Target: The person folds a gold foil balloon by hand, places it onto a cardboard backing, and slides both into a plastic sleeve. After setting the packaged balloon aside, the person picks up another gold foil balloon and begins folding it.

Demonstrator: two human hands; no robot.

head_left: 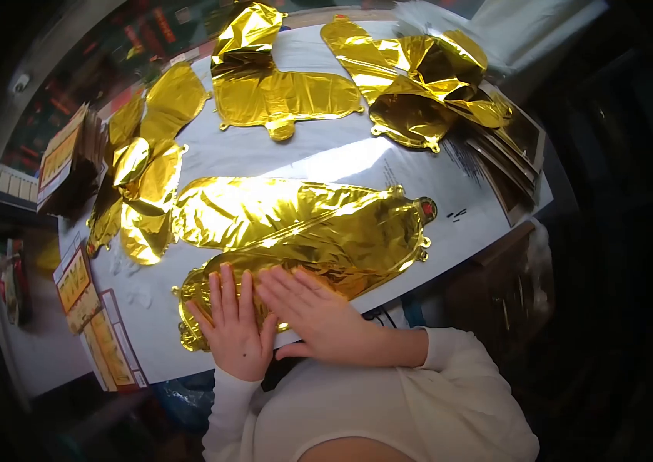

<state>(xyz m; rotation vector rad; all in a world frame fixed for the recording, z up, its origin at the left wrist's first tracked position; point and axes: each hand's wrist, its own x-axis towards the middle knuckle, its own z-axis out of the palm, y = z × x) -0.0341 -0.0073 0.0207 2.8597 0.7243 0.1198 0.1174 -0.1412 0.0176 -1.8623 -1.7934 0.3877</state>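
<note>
A shiny gold foil balloon (318, 242), deflated and creased, lies across the near part of the white table. My left hand (235, 331) rests flat on its lower left part, fingers spread and pointing away from me. Beside it, my right hand (315, 312) presses flat on the foil near the front edge, fingers stretched out toward the left. Neither hand grips anything. Small tabs stick out at the balloon's ends, and a red spot shows at its right end.
More flat gold foil balloons lie at the left (153, 185), the back middle (288, 96) and the back right (419, 85) of the white table (480, 219). Stacked printed cards (68, 158) stand at the left edge. Flat cardboard pieces (507, 154) sit at the right.
</note>
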